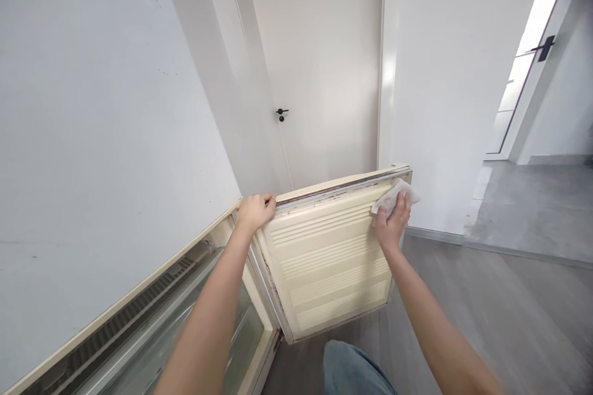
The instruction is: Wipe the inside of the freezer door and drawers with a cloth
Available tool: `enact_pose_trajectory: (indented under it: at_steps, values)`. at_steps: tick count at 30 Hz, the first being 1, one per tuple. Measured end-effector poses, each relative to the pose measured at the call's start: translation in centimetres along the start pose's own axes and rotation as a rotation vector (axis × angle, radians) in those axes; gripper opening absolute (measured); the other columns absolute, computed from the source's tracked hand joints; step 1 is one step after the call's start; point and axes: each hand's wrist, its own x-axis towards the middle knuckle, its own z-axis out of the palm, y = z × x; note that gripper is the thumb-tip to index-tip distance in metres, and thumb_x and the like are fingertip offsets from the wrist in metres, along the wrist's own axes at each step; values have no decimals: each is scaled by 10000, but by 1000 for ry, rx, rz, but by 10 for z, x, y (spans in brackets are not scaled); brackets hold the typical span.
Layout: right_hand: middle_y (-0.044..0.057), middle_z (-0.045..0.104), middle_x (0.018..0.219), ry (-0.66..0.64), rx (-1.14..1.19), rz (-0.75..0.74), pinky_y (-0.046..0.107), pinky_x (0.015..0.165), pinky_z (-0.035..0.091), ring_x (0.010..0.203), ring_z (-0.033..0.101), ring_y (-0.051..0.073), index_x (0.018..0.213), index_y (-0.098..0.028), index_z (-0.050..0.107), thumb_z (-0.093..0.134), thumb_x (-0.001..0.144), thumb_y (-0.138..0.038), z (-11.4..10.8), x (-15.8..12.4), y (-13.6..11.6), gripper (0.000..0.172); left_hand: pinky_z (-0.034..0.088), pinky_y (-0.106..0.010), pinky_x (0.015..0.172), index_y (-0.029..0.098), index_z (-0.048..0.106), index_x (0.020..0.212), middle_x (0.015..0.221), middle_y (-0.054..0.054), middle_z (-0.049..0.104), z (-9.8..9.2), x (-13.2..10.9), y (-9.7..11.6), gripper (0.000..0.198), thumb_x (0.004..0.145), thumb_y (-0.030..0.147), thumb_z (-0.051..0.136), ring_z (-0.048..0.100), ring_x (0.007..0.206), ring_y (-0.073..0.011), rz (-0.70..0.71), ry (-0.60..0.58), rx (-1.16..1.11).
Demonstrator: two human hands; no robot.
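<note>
A cream fridge door [324,259] with a ribbed inner panel stands swung open, its seal stained dark in places. My left hand [256,211] is closed over the door's top edge near the hinge side, fingers curled round it. In my right hand [393,222] is a white cloth [393,196], folded and pressed against the inner panel at the upper far corner. Part of the cloth sticks out past the door's edge. Behind my left forearm, the open fridge compartment [250,333] shows a clear drawer front and a dark slotted strip.
The fridge's white outer surface [102,135] fills the left side, with dark specks near its top. A closed white room door [324,61] stands ahead, beside a white wall [440,86]. Grey flooring [472,302] stretches to the right. My knee [354,370] is below the fridge door.
</note>
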Motion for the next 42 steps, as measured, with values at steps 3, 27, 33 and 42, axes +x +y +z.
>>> enact_pose_trajectory:
  at_steps: [3, 27, 33, 42]
  values:
    - [200, 316, 1513, 5, -26, 82, 588, 1115, 235, 1412, 261, 321, 1490, -144, 277, 377, 905, -444, 3, -28, 14, 665, 452, -322, 736, 319, 733, 1016, 1049, -21, 759, -1, 0, 0, 412, 910, 376, 338, 677, 972, -248, 7, -3, 5]
    - [210, 294, 1485, -98, -154, -49, 637, 1072, 252, 1374, 259, 385, 1474, -161, 340, 378, 891, -552, 21, -56, 47, 703, 475, -326, 772, 301, 722, 1077, 1038, -50, 758, 1, -2, 4, 433, 918, 361, 324, 676, 969, -241, -8, -8, 55]
    - [196, 82, 1592, -68, 37, 312, 647, 1131, 114, 1459, 49, 374, 1540, -123, 120, 345, 911, -440, 43, -76, 12, 739, 481, -335, 765, 299, 724, 1064, 1021, -52, 760, 2, -3, 4, 428, 915, 353, 327, 678, 955, -243, -13, -8, 64]
    - [119, 260, 1565, -361, 15, -472, 717, 1045, 246, 1457, 57, 397, 1525, -274, 244, 457, 904, -291, 54, -195, -118, 656, 489, -359, 774, 278, 729, 1043, 1008, -82, 756, 5, -2, 4, 453, 927, 380, 303, 677, 962, -269, -35, -11, 70]
